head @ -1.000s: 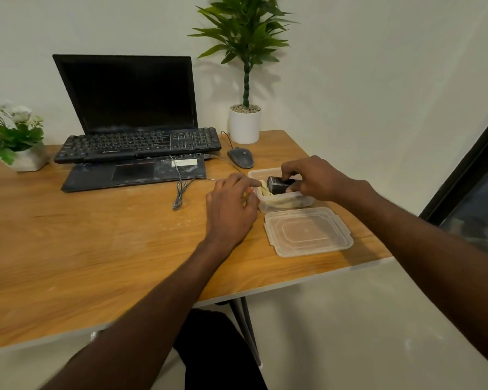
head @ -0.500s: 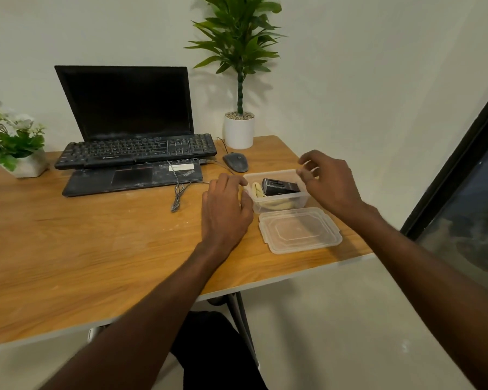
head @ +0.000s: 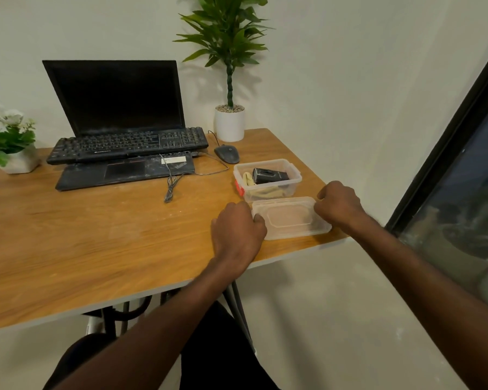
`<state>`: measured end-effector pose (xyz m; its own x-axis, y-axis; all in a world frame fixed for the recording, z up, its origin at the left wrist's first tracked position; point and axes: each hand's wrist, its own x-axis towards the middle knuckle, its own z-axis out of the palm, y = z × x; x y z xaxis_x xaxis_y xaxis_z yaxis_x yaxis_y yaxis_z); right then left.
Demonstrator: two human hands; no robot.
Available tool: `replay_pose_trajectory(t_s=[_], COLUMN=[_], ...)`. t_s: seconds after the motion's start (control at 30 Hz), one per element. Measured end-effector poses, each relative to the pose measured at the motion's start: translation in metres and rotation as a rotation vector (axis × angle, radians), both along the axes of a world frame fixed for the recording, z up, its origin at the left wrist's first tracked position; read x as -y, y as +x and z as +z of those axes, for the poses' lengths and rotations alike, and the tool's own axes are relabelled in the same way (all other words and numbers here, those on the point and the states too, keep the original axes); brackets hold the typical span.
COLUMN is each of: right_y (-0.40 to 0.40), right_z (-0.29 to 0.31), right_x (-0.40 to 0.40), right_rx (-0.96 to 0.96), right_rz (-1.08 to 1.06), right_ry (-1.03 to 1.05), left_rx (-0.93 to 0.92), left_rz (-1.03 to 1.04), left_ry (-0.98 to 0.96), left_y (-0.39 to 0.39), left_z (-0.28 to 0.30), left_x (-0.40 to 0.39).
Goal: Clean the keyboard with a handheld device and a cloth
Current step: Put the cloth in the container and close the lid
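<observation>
A: What are the hands on?

B: Both are at the lid (head: 290,218), a clear plastic one lying flat at the near right edge of the tabletop (head: 96,232). The left hand (head: 237,235) has its fingers curled onto the lid's left end, and the right hand (head: 339,204) has its fingers curled onto the right end. Each grip is closed on the lid's rim, knuckles up.

A: And the box?

B: A clear tub (head: 268,180) sits open just beyond the lid, almost touching it. Inside, a black handheld device (head: 269,175) lies on its side on top of a yellowish cloth (head: 261,190). A bit of red shows at the tub's left wall; I cannot tell what it is.

A: Where is the keyboard?

B: The keyboard (head: 127,144) is far left of the tub, propped across a laptop (head: 116,108) with a dark screen. Its cable (head: 171,182) trails down onto the wood. A mouse (head: 226,153) rests between keyboard and tub.

A: Anything else out there?

B: A tall plant (head: 229,66) in a white pot at the far edge, and a flower pot (head: 9,142) at far left.
</observation>
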<state>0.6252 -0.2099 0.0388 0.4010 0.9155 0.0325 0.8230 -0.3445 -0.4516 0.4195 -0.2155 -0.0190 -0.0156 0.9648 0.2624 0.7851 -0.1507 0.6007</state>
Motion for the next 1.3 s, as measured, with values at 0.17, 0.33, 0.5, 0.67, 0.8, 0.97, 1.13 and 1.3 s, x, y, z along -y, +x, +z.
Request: replay_pose_trajectory(t_s=[0.17, 0.33, 0.5, 0.67, 0.8, 0.97, 1.13, 1.3], right_y=[0.020, 0.010, -0.010, -0.019, -0.023, -0.021, -0.016, -0.017], right_z=[0.008, 0.035, 0.029, -0.002, -0.029, -0.048, -0.054, -0.053], right_x=[0.006, -0.002, -0.037, -0.050, -0.043, -0.047, -0.053, -0.054], right_rx=[-0.411, -0.774, -0.839, -0.665, -0.616, -0.626, -0.660, -0.516], right_rz=[-0.052, 0.088, 0.084, 0.061, 0.021, -0.002, 0.026, 0.067], right_ry=[0.202, 0.618, 0.781, 0.746, 0.750, 0.759, 0.714, 0.693], left_rx=[0.506, 0.720, 0.700, 0.608, 0.513, 0.465, 0.538, 0.559], left_rz=[0.002, -0.134, -0.138, -0.113, -0.098, -0.148, -0.191, -0.162], left_ry=[0.091, 0.348, 0.364, 0.321, 0.310, 0.337, 0.288, 0.069], left_y=[-0.002, -0.017, -0.030, -0.034, -0.035, -0.036, -0.038, -0.037], left_z=[0.019, 0.053, 0.054, 0.023, 0.002, 0.000, -0.005, -0.004], left_x=[0.016, -0.014, -0.060, -0.076, -0.080, -0.083, -0.086, -0.094])
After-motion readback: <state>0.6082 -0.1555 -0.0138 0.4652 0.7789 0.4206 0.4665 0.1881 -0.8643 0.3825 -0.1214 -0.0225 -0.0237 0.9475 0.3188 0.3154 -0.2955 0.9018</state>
